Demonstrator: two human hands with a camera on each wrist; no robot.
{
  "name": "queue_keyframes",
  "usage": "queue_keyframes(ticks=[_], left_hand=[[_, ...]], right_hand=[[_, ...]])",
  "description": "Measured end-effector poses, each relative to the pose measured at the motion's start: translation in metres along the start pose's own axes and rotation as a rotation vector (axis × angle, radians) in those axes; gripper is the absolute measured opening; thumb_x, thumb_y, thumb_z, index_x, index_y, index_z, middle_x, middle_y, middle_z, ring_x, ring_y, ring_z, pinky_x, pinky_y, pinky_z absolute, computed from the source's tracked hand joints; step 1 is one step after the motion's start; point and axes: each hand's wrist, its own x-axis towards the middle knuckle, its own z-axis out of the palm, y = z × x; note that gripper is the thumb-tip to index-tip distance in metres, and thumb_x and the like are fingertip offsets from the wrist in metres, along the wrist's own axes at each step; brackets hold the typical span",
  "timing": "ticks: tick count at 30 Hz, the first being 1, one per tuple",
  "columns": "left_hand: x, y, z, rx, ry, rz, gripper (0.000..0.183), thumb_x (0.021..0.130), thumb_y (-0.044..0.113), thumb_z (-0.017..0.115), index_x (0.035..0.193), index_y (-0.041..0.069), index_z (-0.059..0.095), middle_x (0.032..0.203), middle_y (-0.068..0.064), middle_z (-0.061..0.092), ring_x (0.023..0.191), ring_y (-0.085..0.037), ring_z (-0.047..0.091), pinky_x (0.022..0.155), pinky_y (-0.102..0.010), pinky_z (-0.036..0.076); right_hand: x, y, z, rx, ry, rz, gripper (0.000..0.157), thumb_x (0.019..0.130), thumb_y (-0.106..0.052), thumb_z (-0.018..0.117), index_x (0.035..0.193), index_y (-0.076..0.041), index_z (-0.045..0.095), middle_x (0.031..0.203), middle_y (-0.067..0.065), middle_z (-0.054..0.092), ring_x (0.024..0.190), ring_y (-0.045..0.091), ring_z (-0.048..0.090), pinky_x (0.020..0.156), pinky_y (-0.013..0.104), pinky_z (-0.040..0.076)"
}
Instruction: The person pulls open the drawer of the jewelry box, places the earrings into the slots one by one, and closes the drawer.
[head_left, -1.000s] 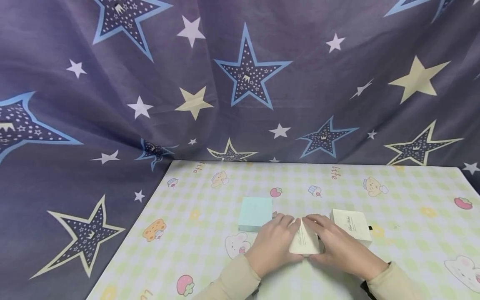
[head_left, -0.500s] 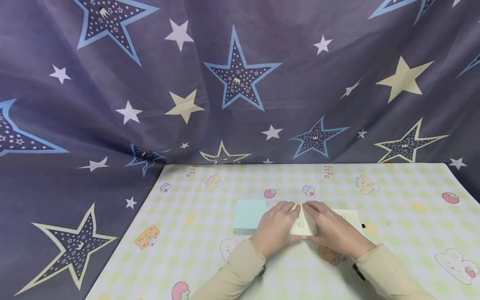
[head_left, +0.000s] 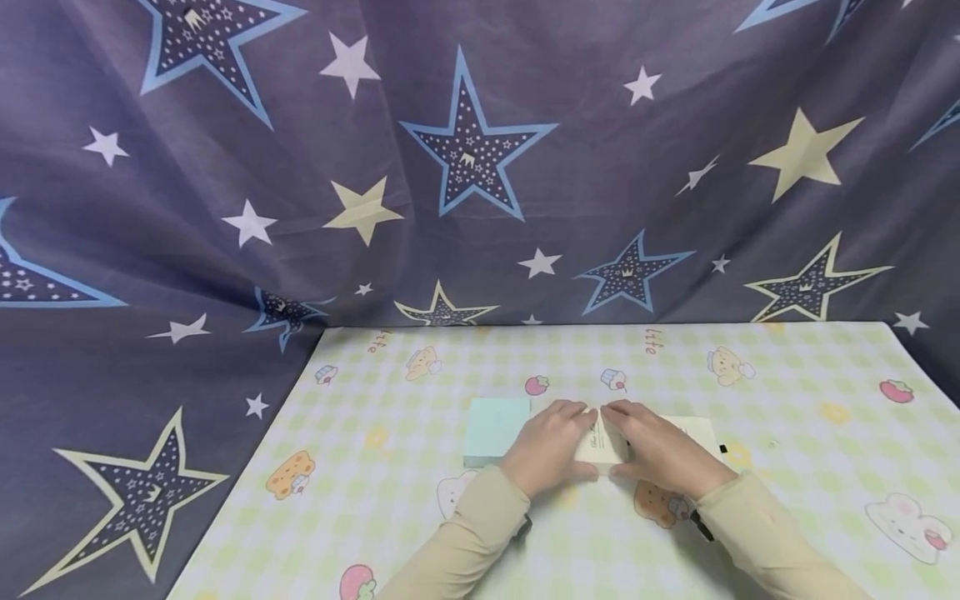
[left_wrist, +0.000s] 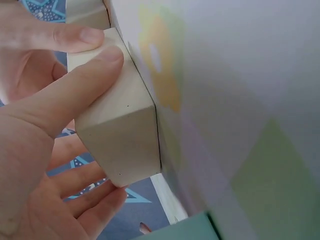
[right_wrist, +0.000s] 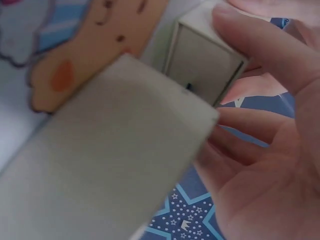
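Observation:
A small cream box (head_left: pixel 602 442) with printed lettering on top is held between both hands at the middle of the table. My left hand (head_left: pixel 546 447) grips its left side; in the left wrist view the thumb (left_wrist: pixel 95 70) lies along the box's near face. From the other side my right hand (head_left: pixel 666 450) grips it, partly covering a second cream box (head_left: pixel 699 433). In the right wrist view the held box (right_wrist: pixel 202 62) shows a small dark tab on its side. A pale teal box (head_left: pixel 495 429) sits just left of my left hand.
A checked tablecloth (head_left: pixel 360 517) with cartoon prints covers the table. Behind it and at the left hangs a dark star-patterned curtain (head_left: pixel 570 83). The second cream box carries a black tab (head_left: pixel 723 448) on its right side.
Both hands have moved the cream box away from me, into line between the teal box and the other cream box. Over the last half second they barely shift. The head view has also shifted slightly.

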Motion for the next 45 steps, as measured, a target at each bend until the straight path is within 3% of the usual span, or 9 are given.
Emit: queue_keyframes(ticks=[8, 16, 23, 29, 37, 45], left_hand=[[-0.005, -0.001, 0.001, -0.044, -0.014, -0.018, 0.077, 0.079, 0.048, 0.08, 0.14, 0.01, 0.056, 0.142, -0.007, 0.056, 0.132, -0.021, 0.051, 0.107, -0.031, 0.044], [-0.015, -0.008, -0.004, -0.063, -0.003, -0.033, 0.079, 0.079, 0.051, 0.078, 0.146, 0.019, 0.05, 0.148, -0.009, 0.049, 0.137, -0.023, 0.047, 0.108, -0.037, 0.044], [-0.034, -0.026, -0.02, -0.016, 0.022, -0.028, 0.082, 0.078, 0.053, 0.077, 0.145, 0.015, 0.05, 0.148, -0.01, 0.049, 0.136, -0.026, 0.048, 0.109, -0.037, 0.042], [-0.044, -0.046, -0.029, -0.058, 0.025, -0.061, 0.086, 0.077, 0.053, 0.079, 0.146, 0.012, 0.048, 0.152, -0.008, 0.045, 0.139, -0.024, 0.043, 0.114, -0.039, 0.037], [-0.058, -0.071, -0.031, -0.121, 0.006, -0.152, 0.095, 0.074, 0.059, 0.078, 0.15, 0.013, 0.043, 0.153, -0.01, 0.042, 0.141, -0.027, 0.039, 0.116, -0.045, 0.033], [-0.066, -0.091, -0.027, -0.135, 0.016, -0.173, 0.103, 0.066, 0.067, 0.079, 0.146, 0.011, 0.048, 0.151, -0.012, 0.044, 0.139, -0.029, 0.041, 0.117, -0.044, 0.03]], right_hand=[[0.002, -0.002, 0.0, 0.029, -0.027, 0.03, 0.079, 0.073, -0.018, 0.087, 0.136, 0.012, 0.05, 0.137, 0.029, 0.052, 0.124, 0.044, 0.053, 0.1, 0.052, 0.047], [0.004, -0.005, -0.002, 0.065, 0.021, -0.008, 0.078, 0.076, -0.029, 0.085, 0.138, 0.005, 0.051, 0.139, 0.021, 0.051, 0.128, 0.039, 0.05, 0.102, 0.051, 0.046], [0.017, -0.022, 0.003, 0.072, 0.094, -0.075, 0.078, 0.078, -0.03, 0.084, 0.139, 0.006, 0.05, 0.138, 0.021, 0.052, 0.128, 0.037, 0.051, 0.104, 0.05, 0.045], [0.029, -0.033, 0.014, 0.073, 0.125, -0.1, 0.077, 0.079, -0.03, 0.083, 0.139, 0.006, 0.049, 0.138, 0.019, 0.054, 0.127, 0.034, 0.052, 0.105, 0.047, 0.045], [0.043, -0.05, 0.021, 0.095, 0.107, -0.102, 0.08, 0.081, -0.032, 0.081, 0.141, 0.007, 0.046, 0.141, 0.022, 0.052, 0.131, 0.036, 0.05, 0.109, 0.047, 0.04], [0.053, -0.065, 0.026, 0.133, 0.053, -0.069, 0.074, 0.083, -0.026, 0.08, 0.14, 0.008, 0.047, 0.143, 0.025, 0.049, 0.134, 0.039, 0.047, 0.111, 0.049, 0.038]])
